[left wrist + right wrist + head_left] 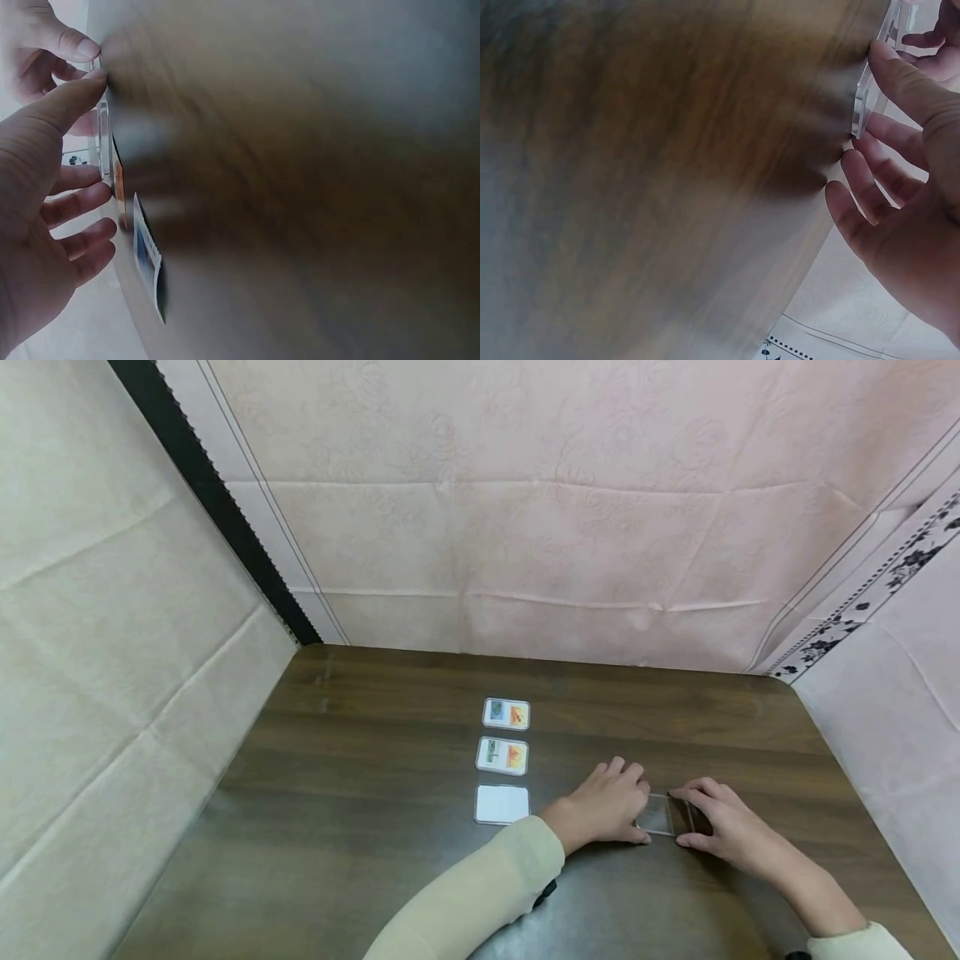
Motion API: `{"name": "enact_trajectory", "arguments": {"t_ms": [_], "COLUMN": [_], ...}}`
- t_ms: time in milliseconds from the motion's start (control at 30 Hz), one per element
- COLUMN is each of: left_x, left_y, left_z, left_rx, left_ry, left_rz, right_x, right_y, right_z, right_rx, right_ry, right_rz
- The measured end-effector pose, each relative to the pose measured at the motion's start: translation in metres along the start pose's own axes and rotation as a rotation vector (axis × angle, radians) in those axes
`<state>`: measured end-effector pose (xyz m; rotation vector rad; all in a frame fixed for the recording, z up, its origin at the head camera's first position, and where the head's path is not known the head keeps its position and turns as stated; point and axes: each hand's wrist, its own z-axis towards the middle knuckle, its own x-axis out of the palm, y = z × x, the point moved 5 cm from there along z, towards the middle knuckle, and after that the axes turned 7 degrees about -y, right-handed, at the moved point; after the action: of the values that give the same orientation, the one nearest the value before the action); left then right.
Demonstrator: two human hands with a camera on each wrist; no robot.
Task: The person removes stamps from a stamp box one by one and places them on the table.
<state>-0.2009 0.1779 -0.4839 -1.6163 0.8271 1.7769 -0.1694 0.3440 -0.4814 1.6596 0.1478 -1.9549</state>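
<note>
A thin clear plastic case (657,816) lies flat at the right of the table between the two hands. My left hand (609,806) holds its left side, thumb at the near edge and forefinger at the far edge. From the other side my right hand (726,827) holds it the same way. In the right wrist view the clear case (861,109) shows its edge between thumb and fingers. Beyond the left fingers, the left wrist view has a picture card (147,259) and an orange-printed card (120,191) at a slant.
Left of the hands, a column on the brown wooden table (337,827) holds a picture card (506,714), another picture card (502,756) and a blank white card (502,804). Pale cloth (525,543) hangs behind the table and at both sides.
</note>
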Motion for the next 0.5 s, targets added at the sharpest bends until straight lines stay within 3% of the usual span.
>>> {"name": "enact_trajectory", "arguments": {"t_ms": [267,500], "left_x": [0.0064,0.0076], "left_y": [-0.0010,-0.0007], "left_z": [0.0035,0.0066], "left_rx": [-0.005,-0.046], "left_ry": [-0.003,0.036], "left_rz": [-0.030,-0.081], "right_x": [-0.0005,-0.0011], "right_y": [0.0013,0.0005], "right_z": [-0.0002,-0.0017], "right_rx": [-0.027,-0.050], "right_ry": [-0.028,-0.040], "right_rz": [-0.018,-0.010]}}
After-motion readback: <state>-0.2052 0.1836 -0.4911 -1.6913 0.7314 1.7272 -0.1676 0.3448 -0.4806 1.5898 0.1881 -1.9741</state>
